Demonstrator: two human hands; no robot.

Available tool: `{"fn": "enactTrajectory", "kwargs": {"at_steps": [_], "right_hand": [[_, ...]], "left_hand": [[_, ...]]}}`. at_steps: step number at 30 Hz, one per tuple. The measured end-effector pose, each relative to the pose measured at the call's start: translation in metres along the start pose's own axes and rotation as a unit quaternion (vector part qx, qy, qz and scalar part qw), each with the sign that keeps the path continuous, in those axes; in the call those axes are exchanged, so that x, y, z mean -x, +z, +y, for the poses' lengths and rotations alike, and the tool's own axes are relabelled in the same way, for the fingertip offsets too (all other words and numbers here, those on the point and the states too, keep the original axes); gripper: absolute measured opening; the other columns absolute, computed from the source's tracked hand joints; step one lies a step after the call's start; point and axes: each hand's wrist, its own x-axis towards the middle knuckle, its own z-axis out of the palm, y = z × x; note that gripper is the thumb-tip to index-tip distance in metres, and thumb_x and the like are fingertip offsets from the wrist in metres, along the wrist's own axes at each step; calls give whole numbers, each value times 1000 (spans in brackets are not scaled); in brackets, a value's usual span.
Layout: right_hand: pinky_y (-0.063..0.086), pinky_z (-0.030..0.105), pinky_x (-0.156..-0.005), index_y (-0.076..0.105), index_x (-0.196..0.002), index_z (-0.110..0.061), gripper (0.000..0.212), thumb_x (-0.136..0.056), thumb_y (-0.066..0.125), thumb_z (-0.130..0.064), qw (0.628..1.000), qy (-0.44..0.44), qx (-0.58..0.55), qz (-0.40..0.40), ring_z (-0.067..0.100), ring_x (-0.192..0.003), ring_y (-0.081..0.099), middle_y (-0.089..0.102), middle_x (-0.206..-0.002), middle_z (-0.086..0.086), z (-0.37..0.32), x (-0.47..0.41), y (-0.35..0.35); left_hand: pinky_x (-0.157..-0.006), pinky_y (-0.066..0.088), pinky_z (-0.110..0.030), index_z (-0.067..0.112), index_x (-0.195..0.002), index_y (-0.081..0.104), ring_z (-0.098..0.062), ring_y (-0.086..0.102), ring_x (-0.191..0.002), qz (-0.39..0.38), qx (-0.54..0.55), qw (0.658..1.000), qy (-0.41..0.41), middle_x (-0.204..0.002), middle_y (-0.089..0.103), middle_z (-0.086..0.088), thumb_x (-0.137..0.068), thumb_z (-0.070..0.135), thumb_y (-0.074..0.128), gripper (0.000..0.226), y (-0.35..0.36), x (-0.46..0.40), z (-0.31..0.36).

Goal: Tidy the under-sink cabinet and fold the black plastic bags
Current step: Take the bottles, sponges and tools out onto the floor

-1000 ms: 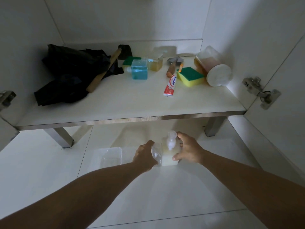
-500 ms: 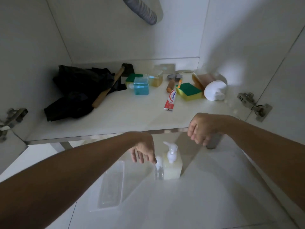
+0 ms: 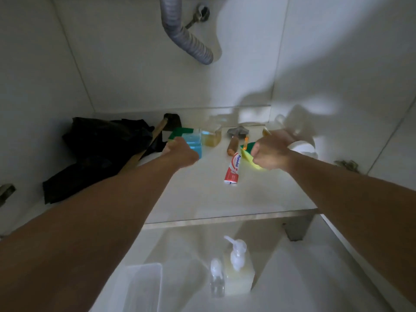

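A heap of black plastic bags [image 3: 101,154] lies at the back left of the cabinet floor [image 3: 202,199], with a wooden-handled tool [image 3: 144,152] leaning across it. My left hand [image 3: 181,153] reaches the left side of a blue bottle [image 3: 194,143]; its fingers are hidden behind the hand. My right hand [image 3: 269,152] is curled over a yellow-green sponge [image 3: 247,154], which still lies on the cabinet floor. A red and white toothpaste tube [image 3: 234,167] lies between my two hands.
Behind stand an amber bottle [image 3: 211,138], a second green sponge [image 3: 180,131], a small wooden-handled tool [image 3: 234,143] and a tipped jar with a white lid [image 3: 302,147]. A grey drain hose [image 3: 186,41] hangs above. On the tiles below: a soap pump bottle [image 3: 238,273], a small clear bottle [image 3: 217,282], a clear tray [image 3: 144,287].
Both hands left the two pump bottles standing on the floor tiles and reached up into the cabinet, the left to the blue bottle, the right to the sponge.
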Motion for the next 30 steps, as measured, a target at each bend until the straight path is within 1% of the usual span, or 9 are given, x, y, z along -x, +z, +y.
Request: {"fn": "enactTrajectory", "kwargs": {"at_steps": [3, 5, 10, 12, 15, 18, 22, 25, 30], "right_hand": [[42, 24, -77, 70, -97, -18, 22, -91, 49, -15, 998, -16, 44, 48, 24, -103, 61, 65, -103, -2, -8, -17, -4], [37, 22, -75, 67, -101, -25, 25, -93, 48, -11, 998, -14, 1, 66, 24, -103, 59, 59, -104, -1, -17, -32, -5], [47, 24, -72, 71, -108, -10, 32, -86, 49, -1, 994, -41, -69, 69, 22, -98, 58, 66, -115, 7, -35, -100, 8], [51, 31, -85, 67, -115, -8, 33, -86, 50, -4, 995, -44, -52, 67, 26, -108, 58, 63, -121, 8, -43, -124, 17], [45, 39, -103, 50, -139, -19, 48, -91, 53, -18, 998, -43, -16, 47, 28, -125, 52, 52, -141, 7, -55, -155, 32], [30, 33, -108, 27, -152, -15, 57, -100, 48, -26, 997, -65, 32, -6, 29, -141, 34, 31, -156, 8, -68, -173, 43], [31, 41, -102, 35, -142, -14, 56, -98, 51, -45, 998, -57, 20, 25, 32, -135, 38, 40, -146, 13, -82, -188, 51], [39, 33, -76, 39, -133, -8, 70, -86, 67, -51, 998, -53, -22, 37, 35, -115, 55, 53, -131, 17, -87, -199, 53], [43, 28, -55, 55, -119, -4, 74, -67, 85, -46, 1000, -16, 27, -2, 28, -89, 60, 63, -112, 14, -99, -187, 29]], "left_hand": [[-101, 47, -39, 9, -147, 30, -29, 51, -124, 40, 32, 998, -21, -142, 45, -13, -83, 28, 65, 75, -5, -27, 4], [-103, 45, -39, 12, -150, 25, -29, 49, -127, 47, 60, 996, -43, -143, 44, -13, -81, 33, 67, 83, -4, -46, 5], [-104, 40, -41, 10, -149, 25, -30, 40, -133, 12, 22, 997, -69, -145, 39, -15, -68, 70, 68, 110, 18, -82, 13], [-105, 36, -43, 10, -150, 21, -32, 35, -136, -11, -25, 997, -66, -150, 32, -16, -68, 76, 65, 114, 27, -89, 17], [-104, 39, -41, 11, -147, 26, -30, 38, -132, -6, -82, 996, -47, -144, 37, -14, -72, 71, 64, 103, 34, -94, 19], [-102, 42, -42, 10, -139, 36, -30, 40, -130, -25, -86, 996, -13, -138, 42, -14, -68, 61, 72, 94, 33, -101, 11], [-92, 52, -40, 8, -114, 59, -30, 55, -116, -130, -50, 989, 50, -122, 58, -12, -60, 40, 82, 67, 11, -102, -4], [-100, 43, -33, 13, -137, 52, -25, 46, -128, -189, -29, 980, 63, -140, 49, -4, -71, 39, 82, 78, -7, -95, -8], [-83, 52, -41, 11, -140, 44, -28, 48, -121, -188, 177, 965, -43, -139, 46, -8, -74, 39, 82, 81, -2, -90, -23]]}}
